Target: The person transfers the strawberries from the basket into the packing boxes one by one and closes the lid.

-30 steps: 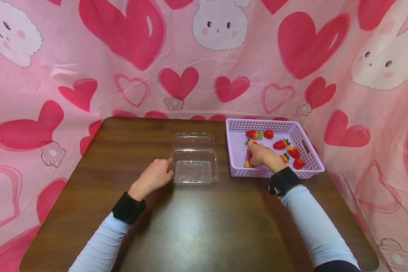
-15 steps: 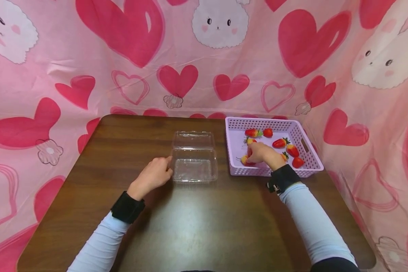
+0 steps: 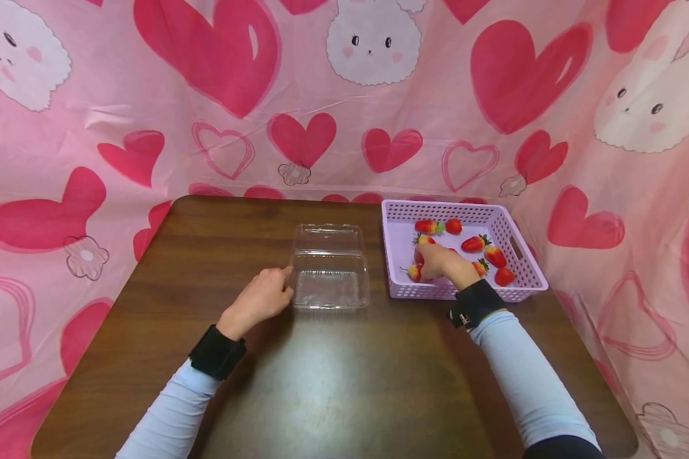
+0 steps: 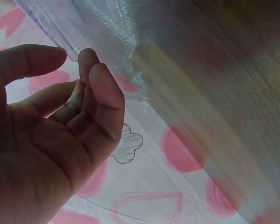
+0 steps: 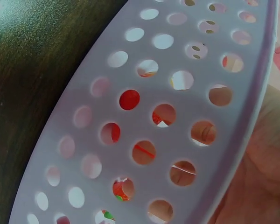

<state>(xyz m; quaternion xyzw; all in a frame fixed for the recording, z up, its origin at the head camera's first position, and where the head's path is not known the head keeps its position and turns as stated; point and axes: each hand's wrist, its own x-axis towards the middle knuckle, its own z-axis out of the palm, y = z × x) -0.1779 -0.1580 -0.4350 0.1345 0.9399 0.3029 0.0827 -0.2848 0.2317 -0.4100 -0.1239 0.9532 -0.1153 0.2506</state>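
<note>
My left hand (image 3: 261, 296) is at the left side of the clear plastic clamshell container (image 3: 331, 299), which lies with its lid folded back. In the left wrist view the container's rim (image 4: 71, 52) passes between thumb and fingertips, which pinch it. My right hand (image 3: 441, 260) reaches down into the lilac basket (image 3: 386, 245) at the right. Its fingers grip a red and yellow strawberry (image 3: 414, 273) with a thin stem near the front left corner. Through the holes of the basket wall (image 5: 126, 116) in the right wrist view, bits of hand and red fruit show.
Several more strawberries lie in the basket, one (image 3: 475, 243) in the middle and another (image 3: 504, 276) at the right front. The dark wooden table (image 3: 316, 382) ends at a pink heart-patterned cloth (image 3: 235, 76) behind and to the sides.
My right hand has shifted slightly within the basket, and the stemmed strawberry at its fingers has turned, its stem now showing to the left. The left hand stays at the container.
</note>
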